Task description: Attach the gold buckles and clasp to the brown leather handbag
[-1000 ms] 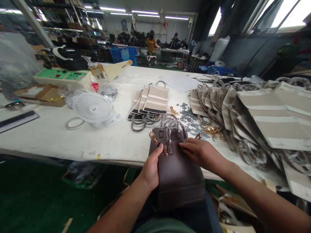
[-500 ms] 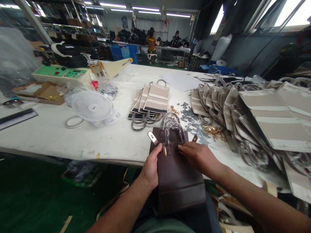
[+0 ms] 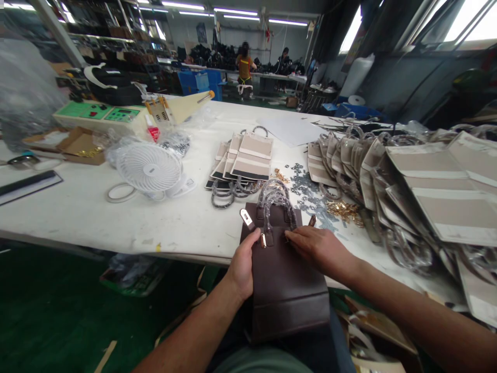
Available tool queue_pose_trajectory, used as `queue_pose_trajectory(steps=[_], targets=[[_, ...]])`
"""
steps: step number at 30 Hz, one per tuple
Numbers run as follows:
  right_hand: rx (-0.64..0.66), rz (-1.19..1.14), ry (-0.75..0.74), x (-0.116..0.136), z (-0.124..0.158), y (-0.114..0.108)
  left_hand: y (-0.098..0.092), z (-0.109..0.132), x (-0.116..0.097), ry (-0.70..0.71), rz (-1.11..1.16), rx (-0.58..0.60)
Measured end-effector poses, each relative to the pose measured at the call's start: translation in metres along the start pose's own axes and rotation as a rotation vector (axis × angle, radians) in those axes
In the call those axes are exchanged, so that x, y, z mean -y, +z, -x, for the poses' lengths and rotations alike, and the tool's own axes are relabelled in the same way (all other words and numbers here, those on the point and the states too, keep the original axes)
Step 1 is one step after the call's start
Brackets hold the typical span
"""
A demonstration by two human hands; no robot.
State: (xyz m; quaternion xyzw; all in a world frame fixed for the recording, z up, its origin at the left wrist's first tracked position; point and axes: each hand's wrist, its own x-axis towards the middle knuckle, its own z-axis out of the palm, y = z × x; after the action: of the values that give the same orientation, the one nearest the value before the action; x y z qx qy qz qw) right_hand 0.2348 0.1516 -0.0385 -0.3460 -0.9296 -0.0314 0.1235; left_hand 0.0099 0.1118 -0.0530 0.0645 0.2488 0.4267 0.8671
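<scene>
A dark brown handbag (image 3: 289,282) rests on my lap against the table edge, its looped handles (image 3: 276,199) wrapped in clear plastic. My left hand (image 3: 243,267) is closed round the bag's left edge, thumb on the front. Beside that thumb are a small gold metal fitting (image 3: 263,240) and a strap tab with a shiny metal plate (image 3: 246,217). My right hand (image 3: 320,248) lies over the bag's right side, fingers pressed together at the base of the handle. Whatever its fingertips pinch is too small to make out. A second strap tab (image 3: 312,221) sticks out behind that hand.
Beige bag pieces with wrapped handles (image 3: 252,153) lie ahead, with a larger pile (image 3: 435,181) on the right. Gold fittings (image 3: 344,211) and grey metal plates (image 3: 305,189) are scattered between. A white fan (image 3: 149,168) and a green-panelled machine (image 3: 104,115) stand left. Two people work far back.
Both hands keep nearly the same place on the handbag. The view has shifted slightly, and the gold fitting by my left thumb looks a little tilted.
</scene>
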Motion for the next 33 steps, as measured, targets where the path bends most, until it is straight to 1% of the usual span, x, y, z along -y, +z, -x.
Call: queue_pose_trajectory(steps=[2, 5, 9, 12, 14, 19, 21, 25, 29, 31, 33], targets=[[-0.021, 0.017, -0.026, -0.002, -0.001, 0.000, -0.001, 0.000, 0.000, -0.001, 0.015, -0.012], [0.006, -0.006, -0.038, -0.004, -0.006, 0.000, -0.001, -0.001, 0.000, 0.005, 0.044, -0.032], [0.057, -0.048, 0.032, -0.001, -0.013, 0.001, 0.002, -0.003, 0.001, 0.018, 0.064, -0.052], [0.067, -0.012, 0.096, 0.006, -0.015, 0.004, 0.004, -0.005, 0.001, 0.040, 0.066, -0.067], [0.065, 0.015, 0.114, 0.011, -0.015, 0.004, 0.004, -0.005, 0.001, 0.038, 0.065, -0.064], [0.128, -0.014, 0.066, 0.012, -0.010, -0.005, 0.003, -0.001, 0.001, -0.005, 0.091, -0.050], [0.114, -0.030, 0.074, 0.011, -0.009, -0.006, 0.002, 0.000, 0.002, 0.002, 0.100, -0.065], [0.042, -0.029, 0.130, 0.018, -0.008, -0.002, 0.000, -0.001, 0.005, 0.019, 0.112, -0.100], [-0.002, 0.016, 0.179, 0.027, -0.009, 0.003, -0.002, -0.002, 0.008, 0.040, 0.109, -0.094], [-0.013, 0.035, 0.169, 0.028, -0.010, 0.002, -0.003, -0.002, 0.008, 0.039, 0.104, -0.089], [-0.004, 0.037, 0.108, 0.027, -0.010, 0.001, -0.003, -0.001, 0.008, 0.025, 0.107, -0.080]])
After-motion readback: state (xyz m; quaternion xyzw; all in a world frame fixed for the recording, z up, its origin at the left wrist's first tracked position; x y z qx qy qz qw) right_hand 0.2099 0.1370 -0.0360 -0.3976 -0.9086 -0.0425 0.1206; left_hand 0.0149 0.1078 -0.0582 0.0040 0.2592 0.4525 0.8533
